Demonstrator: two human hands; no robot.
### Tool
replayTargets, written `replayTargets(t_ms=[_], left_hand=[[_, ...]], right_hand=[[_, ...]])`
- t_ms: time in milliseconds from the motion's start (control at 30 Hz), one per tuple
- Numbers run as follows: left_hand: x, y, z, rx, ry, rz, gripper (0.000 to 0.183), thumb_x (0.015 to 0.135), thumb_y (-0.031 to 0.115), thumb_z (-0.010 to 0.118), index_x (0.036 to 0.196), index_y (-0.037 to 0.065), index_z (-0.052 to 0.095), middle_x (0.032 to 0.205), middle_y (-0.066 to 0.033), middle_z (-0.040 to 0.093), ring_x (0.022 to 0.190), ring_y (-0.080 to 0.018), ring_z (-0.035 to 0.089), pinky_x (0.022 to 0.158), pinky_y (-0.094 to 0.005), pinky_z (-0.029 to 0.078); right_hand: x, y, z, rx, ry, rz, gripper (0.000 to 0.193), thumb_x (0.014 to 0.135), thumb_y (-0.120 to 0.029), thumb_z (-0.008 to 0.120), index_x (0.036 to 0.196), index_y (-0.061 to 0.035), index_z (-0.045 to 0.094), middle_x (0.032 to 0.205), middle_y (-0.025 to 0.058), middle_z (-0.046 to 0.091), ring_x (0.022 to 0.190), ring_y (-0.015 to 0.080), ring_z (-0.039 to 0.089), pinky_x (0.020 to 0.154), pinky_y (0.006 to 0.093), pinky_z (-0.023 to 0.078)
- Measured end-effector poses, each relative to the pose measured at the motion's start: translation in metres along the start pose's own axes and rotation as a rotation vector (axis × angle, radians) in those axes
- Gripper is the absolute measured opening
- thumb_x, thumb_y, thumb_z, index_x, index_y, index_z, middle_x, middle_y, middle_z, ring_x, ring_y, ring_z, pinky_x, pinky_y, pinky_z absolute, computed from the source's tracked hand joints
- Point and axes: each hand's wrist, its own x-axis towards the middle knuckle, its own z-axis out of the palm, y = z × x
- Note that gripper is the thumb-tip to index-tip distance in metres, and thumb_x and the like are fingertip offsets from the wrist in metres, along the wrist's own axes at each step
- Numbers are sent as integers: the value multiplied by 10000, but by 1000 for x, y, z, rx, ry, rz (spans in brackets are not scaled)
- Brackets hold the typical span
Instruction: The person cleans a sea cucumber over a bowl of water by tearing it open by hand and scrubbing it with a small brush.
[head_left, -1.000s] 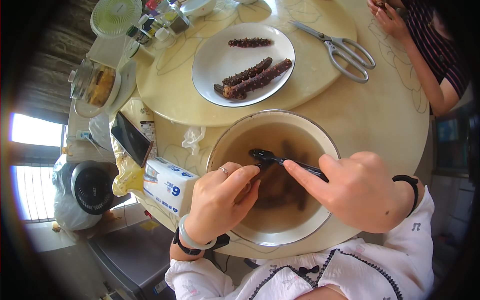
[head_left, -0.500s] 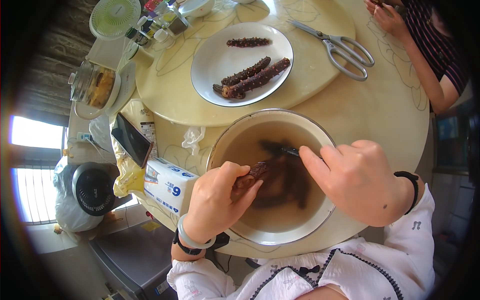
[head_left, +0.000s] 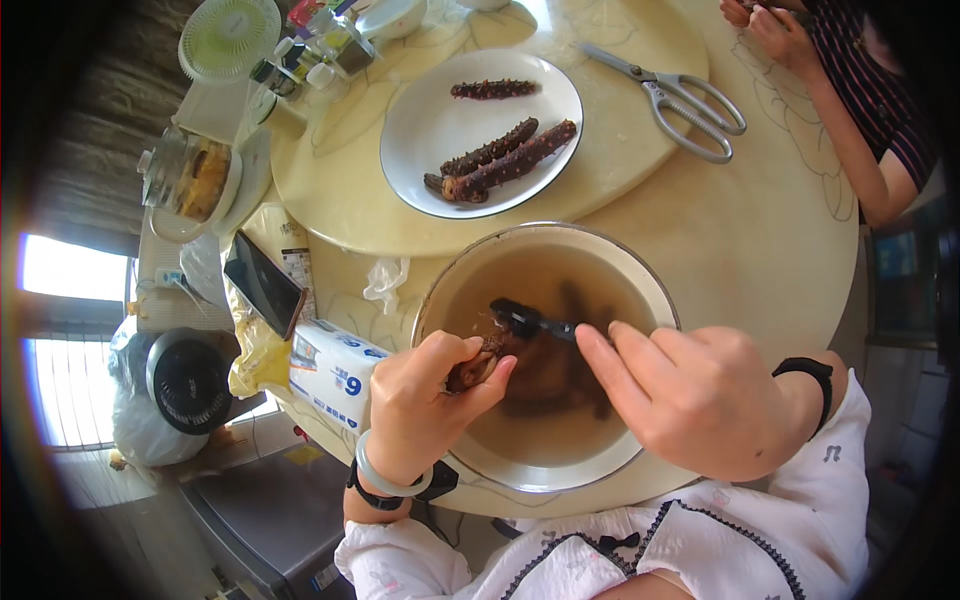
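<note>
My left hand (head_left: 425, 390) pinches a brown sea cucumber (head_left: 472, 372) between thumb and fingers, over the left part of a white basin (head_left: 660, 300) with a dark rim. My right hand (head_left: 685, 390) grips the handle end of a small black brush (head_left: 540, 322). Its dark head lies over the water, right beside the sea cucumber's upper end. Cloudy brownish water (head_left: 560, 430) fills the basin, with blurred dark shapes under the surface. Beyond it, a white plate (head_left: 415, 120) holds several spiky dark sea cucumbers (head_left: 515, 163).
Grey scissors (head_left: 690, 100) lie right of the plate on the raised round tabletop. Left of the basin are a tissue pack (head_left: 335, 375), a phone (head_left: 262, 283) and a crumpled clear plastic scrap (head_left: 385, 280). At the upper right, another person's hands (head_left: 775, 35) hold something small.
My right hand has brought the brush head up out of the water and leftward to the sea cucumber. My left hand has moved slightly left and tilted the sea cucumber.
</note>
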Motion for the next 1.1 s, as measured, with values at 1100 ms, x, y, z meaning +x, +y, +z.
replayTargets(t_ms=[1100], left_hand=[[-1, 4, 6, -112, -97, 90, 253, 835, 101, 812, 929, 8, 597, 683, -62, 610, 547, -122, 581, 557, -252, 486]], right_hand=[[-38, -31, -19, 4, 115, 303, 417, 816, -85, 672, 1229, -32, 699, 809, 42, 596, 668, 184, 653, 530, 315, 523]])
